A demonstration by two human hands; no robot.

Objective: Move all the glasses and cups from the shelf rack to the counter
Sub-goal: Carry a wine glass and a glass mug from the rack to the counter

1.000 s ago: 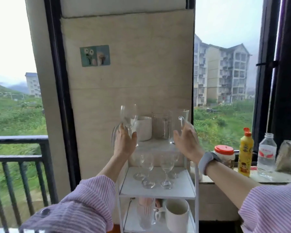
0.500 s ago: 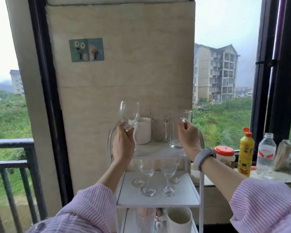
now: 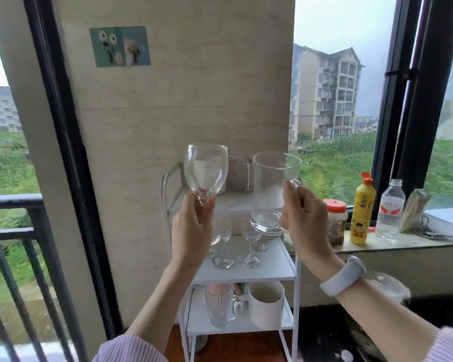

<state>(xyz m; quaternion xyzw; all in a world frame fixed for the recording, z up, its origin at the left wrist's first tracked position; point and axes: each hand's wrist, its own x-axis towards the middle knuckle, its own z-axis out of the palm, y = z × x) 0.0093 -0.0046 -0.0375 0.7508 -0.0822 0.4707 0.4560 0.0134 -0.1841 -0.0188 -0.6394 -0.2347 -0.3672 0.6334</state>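
Observation:
My left hand [image 3: 191, 231] grips a clear wine glass [image 3: 206, 171] by its stem, held upright in the air in front of the white shelf rack [image 3: 246, 275]. My right hand [image 3: 305, 223] holds a clear glass mug [image 3: 270, 189] by its handle, lifted off the top shelf. On the top shelf stand a white cup [image 3: 221, 188], partly hidden behind the wine glass, and another glass mug [image 3: 239, 176]. Several small stemmed glasses [image 3: 250, 246] stand on the middle shelf. A white mug [image 3: 266, 304] and a ribbed glass mug [image 3: 220, 307] sit on the bottom shelf.
The stone counter [image 3: 403, 242] to the right carries a red-lidded jar [image 3: 336, 220], a yellow bottle [image 3: 362, 210], a plastic water bottle [image 3: 390, 210] and a white book [image 3: 447, 222]. A black window frame [image 3: 413, 100] stands behind it. A balcony railing [image 3: 11, 231] is at the left.
Both hands have lifted and pulled back toward me, the left with the wine glass and the right with the glass mug, which has come off the top shelf.

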